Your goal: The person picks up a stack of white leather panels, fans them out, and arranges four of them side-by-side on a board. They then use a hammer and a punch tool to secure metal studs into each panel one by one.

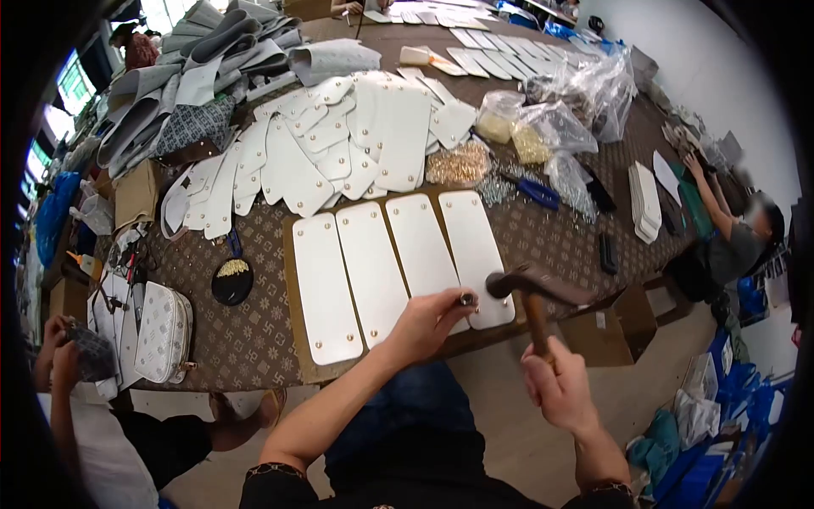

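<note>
Four white panels with metal studs near their ends lie side by side on a brown board (370,346) at the table's front edge. My left hand (426,324) pinches a short metal punch (467,299) over the lower end of the rightmost panel (471,242). Gripped in my right hand (557,382) is the wooden handle of a hammer (532,312). The hammer's head is raised just right of the punch, apart from it. My left fingers partly cover the lower end of the third panel (421,246).
Loose white studded pieces (326,144) are heaped behind the board. Copper-coloured rivets (458,163), plastic bags (551,127) and blue-handled pliers (539,192) lie at the back right. A black dish (232,287) and white case (164,331) stand left. People sit at both sides.
</note>
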